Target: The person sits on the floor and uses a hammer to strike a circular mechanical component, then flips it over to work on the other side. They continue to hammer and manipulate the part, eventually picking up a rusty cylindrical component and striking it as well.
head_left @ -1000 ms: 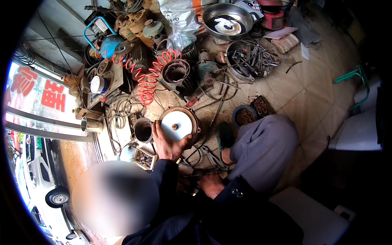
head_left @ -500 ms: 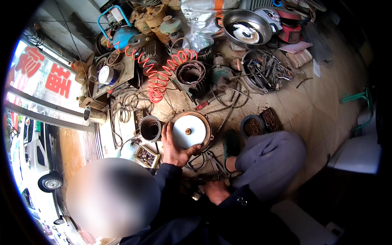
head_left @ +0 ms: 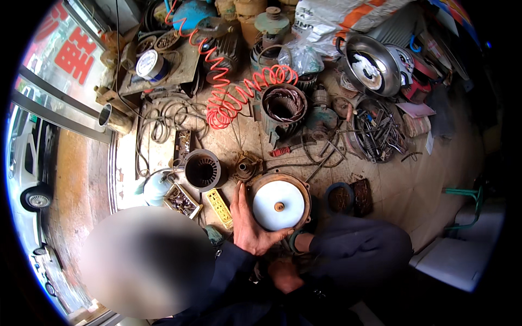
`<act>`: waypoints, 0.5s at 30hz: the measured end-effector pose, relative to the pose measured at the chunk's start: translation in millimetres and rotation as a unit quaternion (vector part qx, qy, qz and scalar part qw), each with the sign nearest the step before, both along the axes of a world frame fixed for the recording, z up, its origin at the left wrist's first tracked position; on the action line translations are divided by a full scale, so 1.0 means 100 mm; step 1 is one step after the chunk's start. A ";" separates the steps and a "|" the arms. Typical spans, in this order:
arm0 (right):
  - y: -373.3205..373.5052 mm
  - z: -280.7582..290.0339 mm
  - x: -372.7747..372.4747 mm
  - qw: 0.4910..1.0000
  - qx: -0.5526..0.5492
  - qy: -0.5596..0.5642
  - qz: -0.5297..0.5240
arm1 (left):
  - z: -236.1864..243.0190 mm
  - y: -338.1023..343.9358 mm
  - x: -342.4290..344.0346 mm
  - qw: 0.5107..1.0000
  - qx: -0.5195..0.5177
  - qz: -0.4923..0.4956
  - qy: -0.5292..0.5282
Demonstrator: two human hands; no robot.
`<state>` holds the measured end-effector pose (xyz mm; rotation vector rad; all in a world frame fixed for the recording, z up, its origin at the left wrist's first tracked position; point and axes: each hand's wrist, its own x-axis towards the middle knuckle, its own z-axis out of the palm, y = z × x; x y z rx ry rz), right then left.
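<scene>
"White disc (head_left: 265, 205): where?"

"Inside the rusty ring (head_left: 308, 206), right of the grey tube (head_left: 204, 171). My left hand (head_left: 251, 228) curves loosely along the ring's edge; my right hand (head_left: 285, 276), shadowed, I can't tell."

"Risk?"

"Lopsided thumb pressure could skid the ring."

"Any writing to be seen?"
"Yes: big red characters (head_left: 75, 56) on the window (head_left: 44, 61), and dark capital letters (head_left: 303, 20) beside an orange stripe on the white sack (head_left: 327, 24)."
"And the white tub (head_left: 153, 67)?"
"Bluish print runs across its lid, too small to read."
</scene>
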<state>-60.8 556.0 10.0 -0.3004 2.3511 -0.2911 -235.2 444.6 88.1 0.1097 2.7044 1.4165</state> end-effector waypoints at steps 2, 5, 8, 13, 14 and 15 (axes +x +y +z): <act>-0.03 0.10 -0.13 1.000 0.008 -0.015 -0.012 | -0.14 -0.05 -0.04 0.998 0.050 0.023 -0.019; -0.04 0.05 -0.18 1.000 0.012 -0.020 -0.010 | -0.26 -0.06 -0.11 0.983 0.147 0.043 -0.103; -0.07 -0.01 -0.26 1.000 0.017 -0.019 -0.004 | -0.42 -0.07 -0.12 0.939 0.283 0.049 -0.191; -0.09 -0.05 -0.38 0.999 0.019 -0.027 -0.001 | -0.30 -0.13 -0.19 0.959 0.228 -0.014 -0.169; -0.10 -0.05 -0.40 0.999 0.021 -0.030 -0.001 | -0.28 -0.13 -0.20 0.961 0.219 -0.014 -0.169; -0.10 -0.05 -0.41 0.999 0.022 -0.032 -0.001 | -0.28 -0.13 -0.21 0.962 0.213 -0.014 -0.168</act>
